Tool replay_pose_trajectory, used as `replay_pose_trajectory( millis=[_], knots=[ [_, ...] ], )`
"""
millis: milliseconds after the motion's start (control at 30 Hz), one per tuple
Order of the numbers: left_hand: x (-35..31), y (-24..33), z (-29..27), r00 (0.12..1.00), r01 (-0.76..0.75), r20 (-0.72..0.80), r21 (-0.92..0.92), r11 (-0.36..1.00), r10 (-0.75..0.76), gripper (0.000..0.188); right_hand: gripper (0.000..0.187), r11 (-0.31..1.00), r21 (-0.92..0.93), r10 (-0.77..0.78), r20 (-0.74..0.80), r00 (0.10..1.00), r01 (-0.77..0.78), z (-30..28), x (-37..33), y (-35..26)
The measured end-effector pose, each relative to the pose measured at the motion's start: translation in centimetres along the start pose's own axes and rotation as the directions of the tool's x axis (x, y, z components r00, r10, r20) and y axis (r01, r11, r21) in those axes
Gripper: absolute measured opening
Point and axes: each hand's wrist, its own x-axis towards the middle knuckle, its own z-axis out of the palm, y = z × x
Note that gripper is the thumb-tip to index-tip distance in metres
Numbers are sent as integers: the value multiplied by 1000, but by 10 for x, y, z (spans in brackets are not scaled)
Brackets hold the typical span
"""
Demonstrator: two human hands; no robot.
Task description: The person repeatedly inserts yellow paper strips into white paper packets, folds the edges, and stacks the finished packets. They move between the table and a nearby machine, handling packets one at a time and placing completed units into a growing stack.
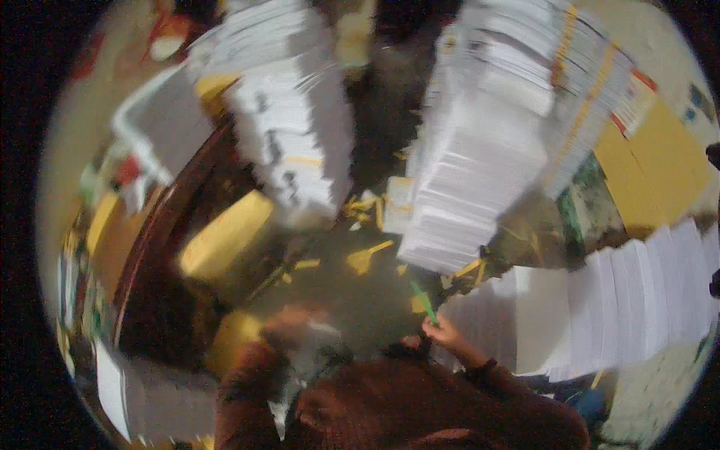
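Note:
My right hand point(450, 332) is closed around a thin bright green stick point(424, 301) that points up and away to the left. Its exact kind does not show. Beside that hand runs a long row of white paper stacks point(541, 319). My left hand point(298, 322) is smeared by motion, and its fingers cannot be made out. A small white thing point(324, 330) shows at its fingertips; whether it is held is unclear. Just left of the left hand is a blurred yellow object point(238, 336). Yellow scraps point(361, 259) are strewn on the dark floor beyond both hands.
Tall leaning white paper piles stand ahead on the left point(289, 127) and right point(480, 150). A yellow block point(227, 235) lies at left, beside a dark curved edge point(161, 199). Yellow sheets point(652, 169) lie far right. Another stack point(161, 394) stands lower left.

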Motion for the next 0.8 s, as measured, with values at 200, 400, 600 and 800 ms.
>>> replay_pose_trajectory(
  millis=[200,400,600,800],
  knots=[
    [-214,-170,32,823,-295,-548,-639,711,-151,50,19,986,110,88,315,945,-129,104,66,-66],
    [-244,-220,148,638,-151,-334,-938,312,-694,63,27,954,-74,299,335,893,-291,184,132,-99],
    [-250,-261,318,362,50,-95,-991,121,-927,50,27,961,-199,274,550,789,-194,309,246,-111],
    [-298,-193,326,-232,-354,-72,-923,153,-970,54,26,962,-266,207,866,455,68,453,288,-153]
  ],
)
